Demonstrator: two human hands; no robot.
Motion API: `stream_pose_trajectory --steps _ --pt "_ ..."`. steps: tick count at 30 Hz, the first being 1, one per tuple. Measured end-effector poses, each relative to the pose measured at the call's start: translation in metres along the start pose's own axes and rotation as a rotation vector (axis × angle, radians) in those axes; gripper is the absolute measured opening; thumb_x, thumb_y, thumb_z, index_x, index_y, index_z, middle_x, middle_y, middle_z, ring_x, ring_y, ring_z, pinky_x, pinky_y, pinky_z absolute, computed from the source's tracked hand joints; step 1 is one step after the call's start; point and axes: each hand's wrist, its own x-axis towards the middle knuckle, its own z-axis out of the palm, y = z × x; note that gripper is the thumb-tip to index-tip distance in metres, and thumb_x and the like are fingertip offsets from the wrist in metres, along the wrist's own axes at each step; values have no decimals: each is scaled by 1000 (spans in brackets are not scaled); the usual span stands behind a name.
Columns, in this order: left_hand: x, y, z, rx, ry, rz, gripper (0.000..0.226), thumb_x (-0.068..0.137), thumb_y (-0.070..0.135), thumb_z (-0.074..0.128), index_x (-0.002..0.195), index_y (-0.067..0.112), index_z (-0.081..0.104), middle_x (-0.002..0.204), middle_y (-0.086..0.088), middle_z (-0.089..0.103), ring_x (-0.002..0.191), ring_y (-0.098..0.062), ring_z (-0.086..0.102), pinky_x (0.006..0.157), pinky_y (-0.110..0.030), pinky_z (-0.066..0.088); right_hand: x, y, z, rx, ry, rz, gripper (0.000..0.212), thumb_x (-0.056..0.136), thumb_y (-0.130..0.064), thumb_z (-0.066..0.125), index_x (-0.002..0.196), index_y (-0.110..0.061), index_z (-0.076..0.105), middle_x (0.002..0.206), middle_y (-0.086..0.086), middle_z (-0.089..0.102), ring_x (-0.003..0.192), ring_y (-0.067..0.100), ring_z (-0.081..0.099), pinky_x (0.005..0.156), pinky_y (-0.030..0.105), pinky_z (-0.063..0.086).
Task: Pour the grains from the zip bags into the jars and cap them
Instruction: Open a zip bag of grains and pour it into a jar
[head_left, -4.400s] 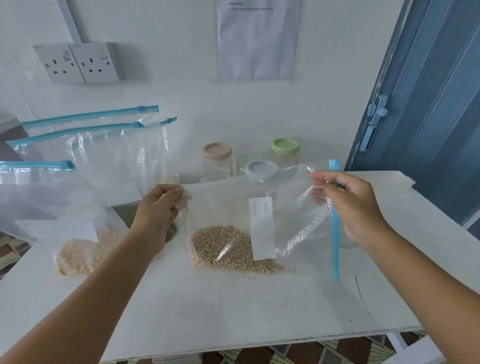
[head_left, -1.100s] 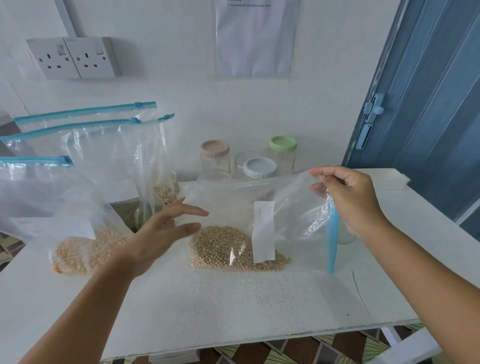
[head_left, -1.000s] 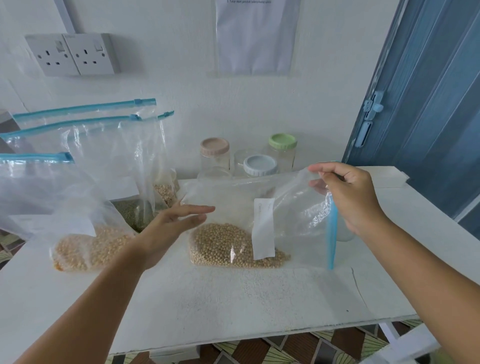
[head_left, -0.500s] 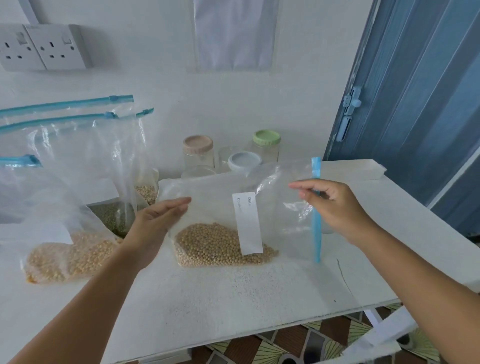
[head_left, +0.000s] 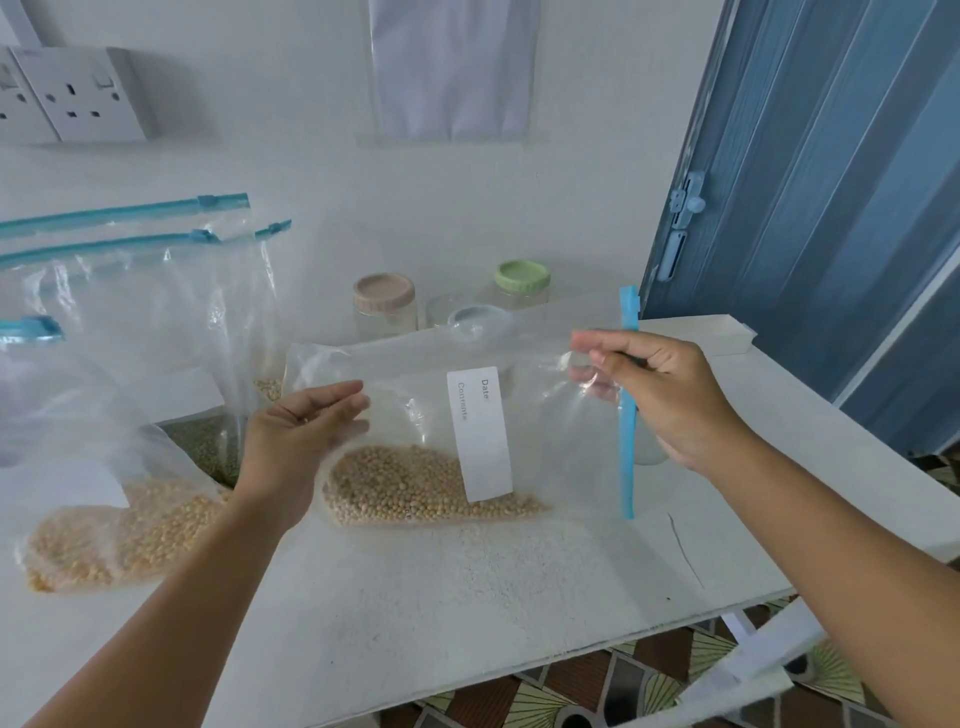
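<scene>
- Since half a second ago the right hand (head_left: 670, 395) has lifted the zip end of the zip bag (head_left: 550, 415) a little, and the camera has turned slightly to the right, so the double socket (head_left: 78, 93) sits nearer the left edge.
- Right hand: fingers curled, it pinches the top of the bag just beside the blue zip strip (head_left: 628, 405), which stands almost upright on the right side.
- Left hand (head_left: 301, 436): fingers straight and together, palm toward the bag. It lies against the left end of the bag; I cannot tell if it presses.
- The bag lies sideways on the white table (head_left: 467, 582), near the middle. Its pale round grains (head_left: 415, 488) are gathered in the low left part, and a white label (head_left: 480, 434) with "Date" and "Contents" is on the front.
- At the left a second bag with yellow grains (head_left: 119, 535) lies on the table; behind it more clear bags (head_left: 156, 291) stand with blue zips at the top, one holding green grains (head_left: 208, 447).
- Far, by the wall, stand three jars: one with a pink lid (head_left: 384, 291), one with a green lid (head_left: 522, 275), and one with a grey-blue lid (head_left: 478, 319), partly behind the held bag.
- At the right is a blue folding door (head_left: 831, 182).
</scene>
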Motion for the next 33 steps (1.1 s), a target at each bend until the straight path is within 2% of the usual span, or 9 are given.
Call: stream_pose_trajectory --steps 3,7,13,20,24,29,33 --pt "2 14 3 25 35 41 23 75 8 85 98 14 82 92 -9 80 83 -16 75 72 -23 61 5 -7 2 65 10 4 33 93 -1 72 124 -14 74 116 1 78 105 22 76 90 32 62" --pt "6 40 14 14 65 115 26 74 9 84 100 14 81 89 -9 80 81 -16 75 74 -22 61 14 -20 -1 -8 -44 -44 51 83 3 79 130 -14 70 120 -4 77 114 11 72 88 26 60" --pt "17 84 15 32 56 181 28 75 9 83 103 9 78 89 -6 80 86 -15 76 79 -25 63 39 -51 11 6 -35 -130 44 86 4 78 124 -18 73 117 -2 78 117 13 71 94 28 59" --pt "30 132 20 83 77 246 29 71 15 86 99 13 79 88 -1 79 84 -12 73 88 -27 62 74 -78 25 127 -50 -180 40 87 8 74 121 -14 73 109 5 78 102 20 75 83 24 58" --pt "39 147 33 145 102 287 29 73 14 87 101 12 79 89 -2 79 84 -14 74 90 -30 62 94 -79 16 161 -67 -181 39 88 5 75 123 -14 73 109 5 79 95 22 77 83 26 59" --pt "43 156 64 243 146 322 23 79 10 86 101 11 79 89 -3 80 83 -15 74 91 -32 62 121 -68 -8 229 -95 -124 40 87 3 76 123 -14 74 113 5 78 99 24 77 91 32 60" --pt "44 161 87 298 171 343 23 75 14 89 97 13 81 90 -6 80 83 -17 73 91 -33 62 138 -62 -27 288 -129 -110 38 87 5 75 120 -14 75 112 7 78 99 26 77 94 34 60"
